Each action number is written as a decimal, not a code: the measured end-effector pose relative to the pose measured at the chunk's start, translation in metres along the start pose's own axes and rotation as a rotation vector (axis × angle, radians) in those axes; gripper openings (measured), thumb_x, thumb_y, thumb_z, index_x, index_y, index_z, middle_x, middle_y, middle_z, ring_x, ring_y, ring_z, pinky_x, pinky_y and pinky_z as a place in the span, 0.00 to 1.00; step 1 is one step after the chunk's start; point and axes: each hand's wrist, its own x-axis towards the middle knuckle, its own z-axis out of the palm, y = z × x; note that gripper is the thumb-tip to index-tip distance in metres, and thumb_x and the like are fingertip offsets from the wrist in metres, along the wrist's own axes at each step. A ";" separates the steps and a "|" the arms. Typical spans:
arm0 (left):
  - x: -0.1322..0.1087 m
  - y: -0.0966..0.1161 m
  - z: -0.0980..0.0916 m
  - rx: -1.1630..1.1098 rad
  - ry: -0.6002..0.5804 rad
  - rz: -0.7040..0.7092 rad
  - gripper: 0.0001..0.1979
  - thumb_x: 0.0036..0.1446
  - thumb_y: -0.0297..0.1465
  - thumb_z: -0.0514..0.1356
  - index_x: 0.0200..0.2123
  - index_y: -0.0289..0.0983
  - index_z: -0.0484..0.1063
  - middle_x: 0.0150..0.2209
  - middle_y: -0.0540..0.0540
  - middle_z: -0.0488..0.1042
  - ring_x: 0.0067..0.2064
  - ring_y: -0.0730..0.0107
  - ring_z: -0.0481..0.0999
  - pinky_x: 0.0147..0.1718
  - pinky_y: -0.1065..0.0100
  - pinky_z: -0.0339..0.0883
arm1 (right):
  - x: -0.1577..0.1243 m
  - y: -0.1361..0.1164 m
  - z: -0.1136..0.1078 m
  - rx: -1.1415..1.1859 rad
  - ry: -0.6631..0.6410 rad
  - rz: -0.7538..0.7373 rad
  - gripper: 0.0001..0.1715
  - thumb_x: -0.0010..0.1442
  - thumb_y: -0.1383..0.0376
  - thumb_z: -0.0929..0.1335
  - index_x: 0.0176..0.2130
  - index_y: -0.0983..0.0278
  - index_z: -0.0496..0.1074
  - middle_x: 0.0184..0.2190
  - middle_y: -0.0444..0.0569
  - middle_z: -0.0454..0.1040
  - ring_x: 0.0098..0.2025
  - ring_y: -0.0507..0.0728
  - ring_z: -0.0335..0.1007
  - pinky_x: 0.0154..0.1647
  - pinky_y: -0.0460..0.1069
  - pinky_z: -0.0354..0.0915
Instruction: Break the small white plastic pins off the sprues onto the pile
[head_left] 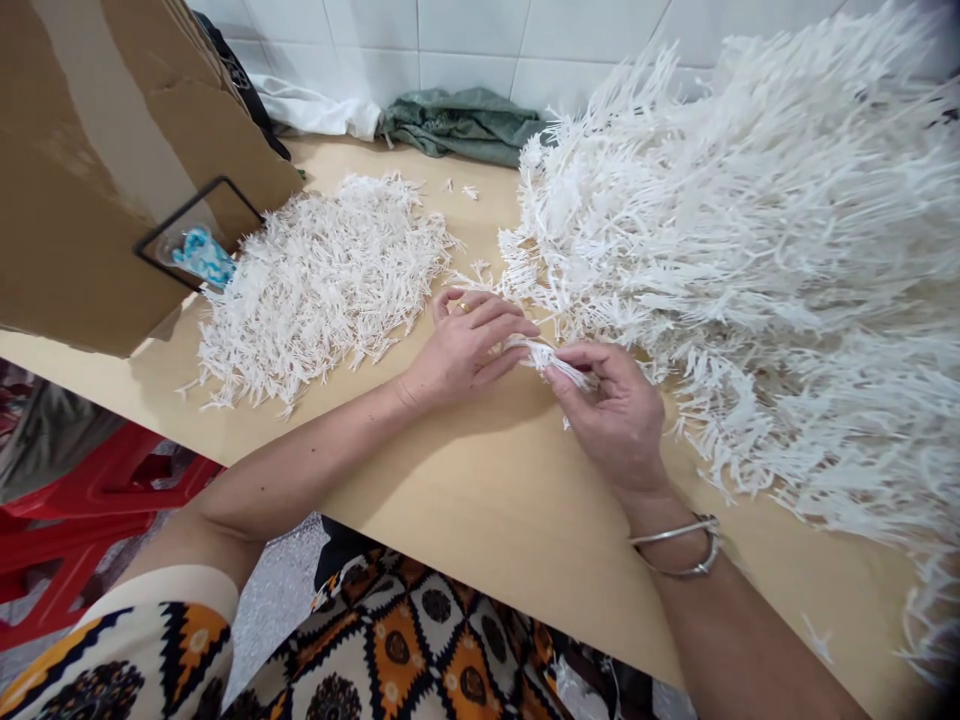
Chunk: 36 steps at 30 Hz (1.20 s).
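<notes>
A small bundle of white plastic-looking strands (541, 354) is stretched between my hands above the table. My left hand (480, 345), with a ring on one finger, pinches the bundle's left end. The thumb and fingers of my right hand (611, 405) grip its right end; a silver bangle circles that wrist. Beyond my left hand lies a low pile of short white branched pieces (337, 275). To the right, close to my right hand, rises a large heap of longer white branched strands (750, 230).
A cardboard box (90, 170) stands at the left, with a black wire frame (225, 180) and a blue-and-white item (201, 255) beside it. Dark green cloth (465, 120) and white cloth (315, 105) lie along the tiled wall. Red stools (97, 480) stand below the table (450, 500).
</notes>
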 end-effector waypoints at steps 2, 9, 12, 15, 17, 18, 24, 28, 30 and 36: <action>0.000 -0.003 0.002 -0.029 -0.026 -0.036 0.13 0.72 0.43 0.57 0.45 0.44 0.77 0.49 0.49 0.81 0.53 0.68 0.76 0.60 0.55 0.49 | -0.001 -0.004 -0.002 0.041 -0.039 0.000 0.10 0.64 0.58 0.73 0.45 0.59 0.77 0.41 0.48 0.79 0.43 0.57 0.77 0.48 0.54 0.72; 0.002 -0.002 -0.002 -0.329 -0.092 -0.064 0.21 0.73 0.49 0.53 0.40 0.38 0.74 0.45 0.44 0.80 0.49 0.67 0.78 0.55 0.59 0.59 | 0.004 -0.011 -0.002 0.238 -0.077 0.277 0.12 0.67 0.57 0.71 0.49 0.58 0.77 0.38 0.47 0.81 0.38 0.53 0.77 0.38 0.48 0.72; 0.002 -0.001 -0.002 -0.409 -0.104 -0.065 0.19 0.73 0.46 0.54 0.40 0.38 0.74 0.45 0.44 0.80 0.50 0.66 0.78 0.54 0.60 0.62 | 0.005 -0.007 -0.002 0.216 -0.187 0.279 0.10 0.65 0.59 0.73 0.46 0.58 0.79 0.39 0.46 0.80 0.38 0.52 0.75 0.40 0.47 0.70; 0.001 -0.002 0.002 -0.370 -0.082 -0.051 0.18 0.72 0.46 0.55 0.40 0.38 0.74 0.45 0.45 0.80 0.51 0.66 0.78 0.54 0.59 0.59 | 0.005 -0.006 -0.005 0.197 -0.278 0.264 0.07 0.65 0.60 0.73 0.43 0.59 0.79 0.38 0.45 0.78 0.38 0.52 0.73 0.41 0.48 0.68; 0.001 -0.003 0.004 -0.337 -0.092 -0.052 0.18 0.72 0.46 0.55 0.40 0.38 0.74 0.45 0.45 0.80 0.51 0.65 0.78 0.54 0.59 0.58 | 0.006 -0.007 -0.007 0.202 -0.341 0.261 0.07 0.66 0.60 0.72 0.42 0.60 0.78 0.36 0.44 0.76 0.37 0.51 0.71 0.40 0.47 0.67; 0.001 -0.003 0.005 -0.325 -0.102 -0.053 0.18 0.72 0.46 0.55 0.41 0.39 0.74 0.46 0.45 0.80 0.52 0.65 0.78 0.54 0.58 0.58 | 0.007 -0.008 -0.008 0.209 -0.362 0.262 0.07 0.66 0.60 0.72 0.41 0.61 0.78 0.34 0.44 0.74 0.35 0.51 0.69 0.38 0.47 0.66; 0.000 -0.001 0.002 -0.217 0.070 -0.051 0.20 0.68 0.50 0.59 0.41 0.39 0.76 0.49 0.41 0.75 0.53 0.62 0.74 0.57 0.56 0.62 | 0.006 -0.002 -0.002 0.288 -0.242 0.303 0.10 0.65 0.56 0.73 0.40 0.60 0.80 0.28 0.41 0.72 0.29 0.49 0.63 0.29 0.45 0.61; -0.002 0.004 -0.002 -0.181 0.035 -0.037 0.21 0.65 0.53 0.61 0.37 0.41 0.80 0.49 0.42 0.74 0.53 0.61 0.73 0.60 0.53 0.60 | 0.003 0.001 0.001 0.296 -0.181 0.312 0.10 0.64 0.55 0.74 0.42 0.58 0.81 0.32 0.43 0.78 0.31 0.51 0.71 0.33 0.47 0.68; -0.003 0.006 0.000 -0.188 0.020 -0.035 0.21 0.62 0.54 0.63 0.37 0.42 0.80 0.50 0.42 0.74 0.55 0.61 0.73 0.60 0.52 0.59 | 0.002 0.002 0.002 0.309 -0.177 0.296 0.11 0.65 0.55 0.73 0.44 0.57 0.82 0.37 0.45 0.81 0.38 0.54 0.77 0.42 0.50 0.73; -0.002 0.002 0.003 -0.359 0.005 -0.057 0.14 0.68 0.43 0.61 0.42 0.39 0.79 0.52 0.40 0.73 0.56 0.62 0.74 0.60 0.54 0.65 | 0.003 0.007 0.003 0.278 -0.094 0.281 0.12 0.67 0.54 0.71 0.45 0.58 0.80 0.31 0.43 0.76 0.32 0.50 0.70 0.34 0.47 0.68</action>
